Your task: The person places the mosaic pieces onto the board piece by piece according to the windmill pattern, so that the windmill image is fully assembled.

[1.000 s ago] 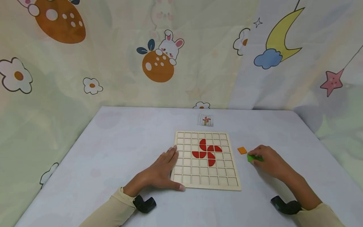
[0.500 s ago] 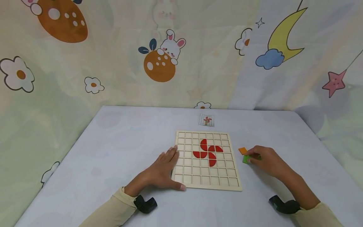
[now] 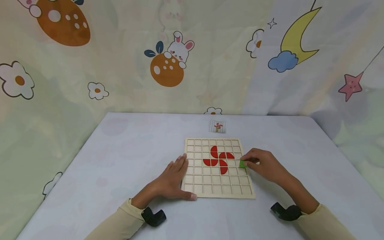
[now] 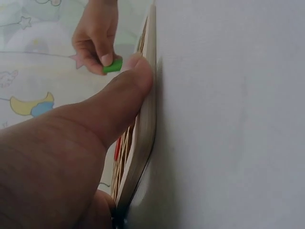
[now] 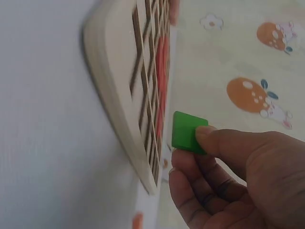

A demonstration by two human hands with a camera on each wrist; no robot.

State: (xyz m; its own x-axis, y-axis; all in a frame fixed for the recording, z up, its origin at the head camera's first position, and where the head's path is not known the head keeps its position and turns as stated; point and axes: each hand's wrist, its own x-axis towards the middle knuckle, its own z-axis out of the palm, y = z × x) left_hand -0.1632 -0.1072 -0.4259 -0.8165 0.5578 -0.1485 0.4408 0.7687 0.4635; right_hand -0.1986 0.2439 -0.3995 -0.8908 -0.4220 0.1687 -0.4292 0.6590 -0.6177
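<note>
A pale wooden grid board (image 3: 212, 190) lies on the table, with red quarter-round pieces (image 3: 223, 166) set in its cells as a pinwheel. My left hand (image 3: 170, 182) rests at the board's near left corner, fingers straight along the left side and thumb on the front edge. My right hand (image 3: 265, 165) pinches a green square tile (image 5: 186, 132) between thumb and fingers, over the board's right edge. In the right wrist view the tile is tilted up above the grid. The left wrist view shows the left thumb (image 4: 128, 88) against the board's rim.
Beyond the board lies a small printed card (image 3: 217, 126) with a red pinwheel on a grid. A blurred orange piece (image 5: 137, 221) shows low in the right wrist view. A cartoon-print cloth (image 3: 120, 66) hangs behind the white table (image 3: 135, 140).
My right hand has picked the green tile up from the table at the right and carried it left to the board's right edge. The left hand stays in place.
</note>
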